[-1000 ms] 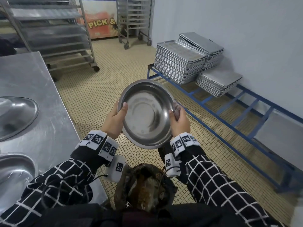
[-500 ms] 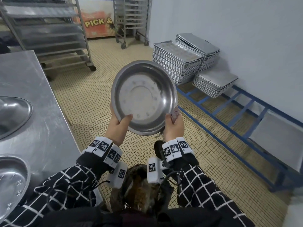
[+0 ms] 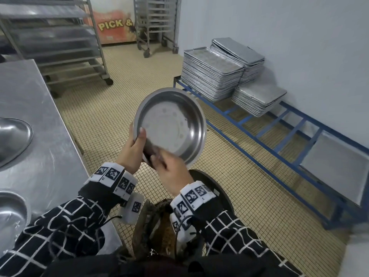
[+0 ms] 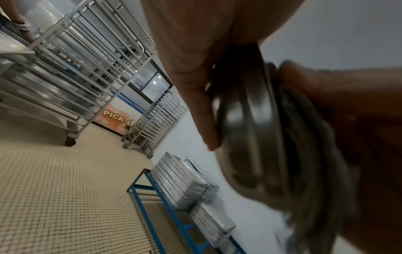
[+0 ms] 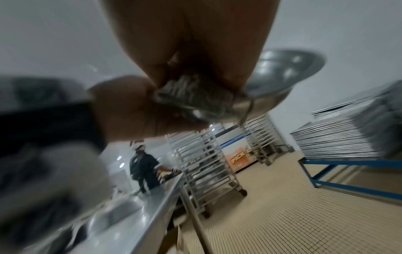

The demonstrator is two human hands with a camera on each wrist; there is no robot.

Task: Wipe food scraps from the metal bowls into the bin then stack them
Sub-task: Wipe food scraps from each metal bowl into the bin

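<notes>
A round metal bowl [image 3: 173, 126] is held tilted in the air above the dark bin [image 3: 219, 194], its inside facing me. My left hand [image 3: 133, 150] grips its left rim, thumb on the inside [image 4: 250, 111]. My right hand [image 3: 169, 168] pinches a grey scouring cloth [image 5: 193, 92] against the bowl's lower rim [image 5: 282, 72]. The cloth also shows dark and blurred in the left wrist view [image 4: 304, 137]. The bin holds brown scraps [image 3: 159, 232] below my forearms.
A steel counter [image 3: 40, 136] on the left carries two more metal bowls [image 3: 14, 136] [image 3: 10, 214]. A blue floor rack [image 3: 269, 140] with stacked baking trays [image 3: 211, 76] runs along the right wall. Wheeled tray racks [image 3: 60, 47] stand behind. Another person [image 5: 143, 165] stands far off at the counter.
The right hand has slid from the bowl's right rim down to its lower edge, next to the left hand. The bowl has come lower again and tilted rightwards.
</notes>
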